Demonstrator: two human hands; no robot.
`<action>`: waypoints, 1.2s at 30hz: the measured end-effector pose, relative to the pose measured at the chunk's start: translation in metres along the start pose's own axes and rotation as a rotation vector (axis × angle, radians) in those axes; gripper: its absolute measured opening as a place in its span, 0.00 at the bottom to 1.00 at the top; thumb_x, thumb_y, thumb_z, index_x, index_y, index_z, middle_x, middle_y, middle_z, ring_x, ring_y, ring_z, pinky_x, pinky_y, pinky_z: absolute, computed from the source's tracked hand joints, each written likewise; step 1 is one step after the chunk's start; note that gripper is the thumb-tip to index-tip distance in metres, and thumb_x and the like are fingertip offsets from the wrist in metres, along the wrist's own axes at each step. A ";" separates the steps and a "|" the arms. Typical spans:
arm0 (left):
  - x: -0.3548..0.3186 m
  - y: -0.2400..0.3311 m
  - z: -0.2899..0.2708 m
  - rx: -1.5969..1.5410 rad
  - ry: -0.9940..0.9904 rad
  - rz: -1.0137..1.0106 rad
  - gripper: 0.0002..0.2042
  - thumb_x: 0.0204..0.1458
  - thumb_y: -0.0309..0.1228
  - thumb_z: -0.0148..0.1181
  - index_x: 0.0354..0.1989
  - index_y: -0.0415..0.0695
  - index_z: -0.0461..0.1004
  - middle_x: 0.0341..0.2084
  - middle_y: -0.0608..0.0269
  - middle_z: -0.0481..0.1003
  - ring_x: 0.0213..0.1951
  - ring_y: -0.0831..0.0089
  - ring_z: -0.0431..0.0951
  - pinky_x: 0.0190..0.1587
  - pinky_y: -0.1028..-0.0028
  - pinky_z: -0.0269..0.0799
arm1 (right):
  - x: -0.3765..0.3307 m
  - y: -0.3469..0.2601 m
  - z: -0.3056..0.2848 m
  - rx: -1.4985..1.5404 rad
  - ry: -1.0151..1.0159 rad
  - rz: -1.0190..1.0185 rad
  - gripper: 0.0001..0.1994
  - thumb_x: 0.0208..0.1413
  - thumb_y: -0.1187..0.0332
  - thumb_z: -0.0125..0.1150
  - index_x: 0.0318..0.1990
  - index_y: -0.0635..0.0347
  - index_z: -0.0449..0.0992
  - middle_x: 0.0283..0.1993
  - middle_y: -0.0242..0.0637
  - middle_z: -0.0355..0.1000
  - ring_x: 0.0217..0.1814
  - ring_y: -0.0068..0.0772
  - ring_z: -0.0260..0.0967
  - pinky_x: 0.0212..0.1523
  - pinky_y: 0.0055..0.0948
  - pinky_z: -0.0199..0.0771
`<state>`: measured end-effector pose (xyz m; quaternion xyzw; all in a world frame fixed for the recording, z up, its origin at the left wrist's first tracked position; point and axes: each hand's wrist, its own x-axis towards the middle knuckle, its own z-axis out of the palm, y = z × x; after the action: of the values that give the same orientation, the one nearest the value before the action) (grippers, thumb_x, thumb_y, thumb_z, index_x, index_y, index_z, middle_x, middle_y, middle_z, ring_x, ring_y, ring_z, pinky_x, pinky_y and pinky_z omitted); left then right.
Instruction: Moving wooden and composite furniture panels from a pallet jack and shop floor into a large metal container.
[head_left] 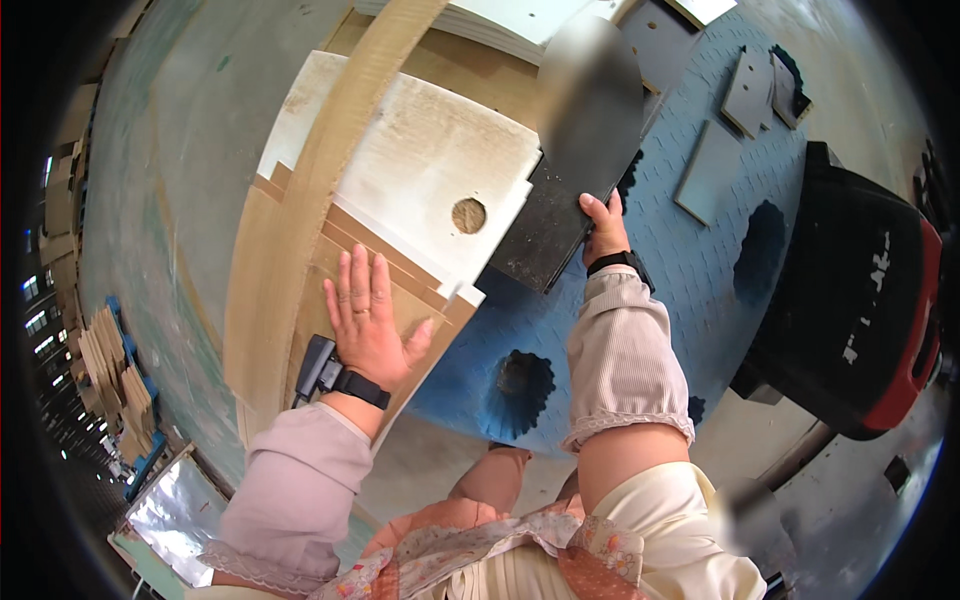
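My left hand [368,315] lies flat with its fingers stretched out, on a tan board [318,275] at the near end of a pile. Beside it on the pile is a white panel [430,140] with a round hole showing brown inside. A long wooden strip [330,150] runs across the pile's left part and looks bent by the lens. My right hand [605,230] grips the right edge of a dark panel [545,215], thumb on top; its other fingers are mostly hidden. That panel rests against the white panel's right side, and its far part is blurred.
Under the panels lies a blue textured pallet [660,270] with scalloped openings. Loose grey board pieces [708,172] rest on its right part. A black and red machine housing [850,290] stands close at the right. Stacked boards [118,380] are on the floor at far left.
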<state>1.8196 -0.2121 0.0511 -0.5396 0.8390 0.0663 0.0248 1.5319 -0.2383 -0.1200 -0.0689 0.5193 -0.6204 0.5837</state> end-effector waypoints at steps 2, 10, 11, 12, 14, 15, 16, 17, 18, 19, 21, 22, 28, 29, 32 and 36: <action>0.001 -0.001 0.003 -0.019 0.045 -0.010 0.42 0.41 0.49 0.54 0.63 0.40 0.45 0.63 0.48 0.43 0.64 0.53 0.41 0.62 0.51 0.34 | -0.010 -0.002 -0.013 0.011 -0.030 0.000 0.30 0.40 0.66 0.60 0.55 0.56 0.59 0.48 0.38 0.65 0.48 0.35 0.64 0.48 0.33 0.65; -0.002 0.001 0.006 0.048 0.104 0.023 0.40 0.43 0.49 0.51 0.63 0.42 0.46 0.63 0.52 0.45 0.64 0.57 0.44 0.62 0.53 0.38 | -0.101 0.009 -0.055 0.107 -0.059 0.107 0.44 0.36 0.73 0.63 0.63 0.57 0.43 0.52 0.45 0.62 0.51 0.40 0.62 0.52 0.36 0.63; -0.003 0.000 0.007 0.042 0.101 0.026 0.40 0.43 0.49 0.51 0.63 0.42 0.46 0.63 0.52 0.45 0.64 0.57 0.44 0.62 0.53 0.38 | -0.115 0.017 -0.060 0.113 -0.056 0.113 0.46 0.35 0.73 0.63 0.64 0.57 0.42 0.53 0.45 0.61 0.53 0.41 0.61 0.53 0.37 0.62; -0.004 -0.001 0.008 0.047 0.108 0.031 0.39 0.44 0.49 0.50 0.63 0.43 0.46 0.63 0.52 0.45 0.64 0.57 0.44 0.62 0.52 0.38 | -0.128 0.030 -0.072 0.086 -0.051 0.128 0.50 0.32 0.72 0.65 0.64 0.59 0.38 0.54 0.46 0.60 0.54 0.41 0.60 0.55 0.37 0.60; -0.005 -0.001 0.012 0.053 0.136 0.044 0.37 0.46 0.50 0.48 0.63 0.43 0.47 0.63 0.53 0.46 0.64 0.57 0.44 0.62 0.53 0.39 | -0.161 0.039 -0.081 0.057 -0.058 0.127 0.51 0.31 0.71 0.65 0.64 0.60 0.39 0.54 0.45 0.61 0.55 0.40 0.60 0.55 0.36 0.60; -0.004 -0.001 0.014 0.057 0.136 0.049 0.37 0.46 0.50 0.48 0.63 0.43 0.47 0.63 0.53 0.46 0.64 0.57 0.44 0.62 0.53 0.39 | -0.177 0.045 -0.089 0.044 -0.044 0.135 0.51 0.30 0.72 0.66 0.64 0.60 0.39 0.54 0.45 0.60 0.55 0.39 0.60 0.55 0.35 0.59; -0.002 -0.001 0.011 0.065 0.143 0.043 0.37 0.47 0.50 0.48 0.63 0.43 0.47 0.63 0.53 0.47 0.64 0.56 0.45 0.62 0.53 0.39 | -0.193 0.048 -0.096 0.059 -0.063 0.144 0.51 0.30 0.72 0.66 0.64 0.60 0.39 0.54 0.45 0.60 0.55 0.39 0.60 0.55 0.35 0.59; -0.002 -0.002 0.011 0.073 0.144 0.039 0.37 0.47 0.51 0.47 0.63 0.43 0.47 0.62 0.53 0.47 0.64 0.56 0.45 0.62 0.53 0.40 | -0.209 0.052 -0.103 0.075 -0.080 0.157 0.51 0.29 0.72 0.66 0.64 0.60 0.39 0.54 0.44 0.60 0.55 0.39 0.60 0.55 0.35 0.59; -0.002 -0.002 0.008 0.083 0.142 0.048 0.35 0.48 0.46 0.50 0.62 0.42 0.48 0.62 0.51 0.48 0.63 0.55 0.47 0.62 0.56 0.41 | -0.225 0.055 -0.111 0.100 -0.098 0.179 0.52 0.29 0.72 0.67 0.64 0.61 0.39 0.55 0.44 0.59 0.57 0.39 0.58 0.57 0.34 0.57; -0.002 -0.001 0.009 0.089 0.133 0.059 0.35 0.48 0.46 0.50 0.62 0.42 0.48 0.62 0.51 0.48 0.63 0.55 0.47 0.62 0.56 0.41 | -0.241 0.058 -0.121 0.113 -0.089 0.181 0.52 0.29 0.72 0.67 0.64 0.61 0.39 0.55 0.44 0.59 0.57 0.39 0.58 0.57 0.34 0.57; -0.004 0.005 0.009 -0.173 0.180 0.076 0.34 0.47 0.38 0.54 0.62 0.40 0.48 0.61 0.46 0.49 0.62 0.53 0.48 0.62 0.59 0.43 | -0.274 0.067 -0.144 0.091 -0.134 0.183 0.53 0.28 0.70 0.69 0.64 0.61 0.39 0.58 0.43 0.56 0.59 0.38 0.55 0.58 0.34 0.54; -0.013 0.024 0.008 -0.194 0.250 0.155 0.34 0.45 0.31 0.55 0.61 0.37 0.48 0.60 0.43 0.50 0.62 0.51 0.49 0.62 0.62 0.45 | -0.290 0.077 -0.160 0.054 -0.138 0.173 0.54 0.28 0.68 0.70 0.64 0.61 0.39 0.60 0.43 0.53 0.62 0.37 0.51 0.61 0.34 0.50; -0.087 0.185 0.126 -1.384 -0.131 -0.631 0.25 0.54 0.39 0.50 0.56 0.37 0.57 0.51 0.55 0.65 0.50 0.67 0.66 0.50 0.68 0.62 | -0.366 0.087 -0.214 -0.085 -0.156 0.211 0.56 0.26 0.67 0.71 0.65 0.61 0.38 0.62 0.44 0.51 0.64 0.38 0.48 0.63 0.34 0.45; -0.085 0.194 0.149 -1.630 -0.275 -1.005 0.25 0.55 0.42 0.48 0.55 0.38 0.59 0.49 0.58 0.67 0.48 0.69 0.67 0.48 0.69 0.64 | -0.376 0.090 -0.221 -0.071 -0.146 0.217 0.56 0.26 0.67 0.71 0.65 0.61 0.38 0.62 0.44 0.51 0.64 0.38 0.48 0.63 0.34 0.45; -0.080 0.216 0.187 -1.854 -0.481 -0.812 0.19 0.55 0.40 0.46 0.48 0.38 0.67 0.42 0.57 0.72 0.42 0.66 0.72 0.45 0.66 0.67 | -0.399 0.087 -0.242 -0.171 -0.237 0.284 0.57 0.27 0.67 0.71 0.65 0.61 0.36 0.65 0.42 0.45 0.67 0.37 0.42 0.64 0.33 0.39; -0.098 0.228 0.218 -1.827 -0.655 -0.613 0.17 0.55 0.38 0.47 0.46 0.38 0.69 0.41 0.56 0.73 0.41 0.65 0.73 0.46 0.66 0.68 | -0.420 0.087 -0.276 -0.200 -0.221 0.301 0.57 0.28 0.66 0.71 0.65 0.61 0.35 0.65 0.43 0.45 0.67 0.38 0.42 0.64 0.33 0.39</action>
<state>1.6468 -0.0004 -0.1345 -0.4989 0.2450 0.8172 -0.1523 1.5278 0.2711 -0.0887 -0.1159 0.5155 -0.4601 0.7135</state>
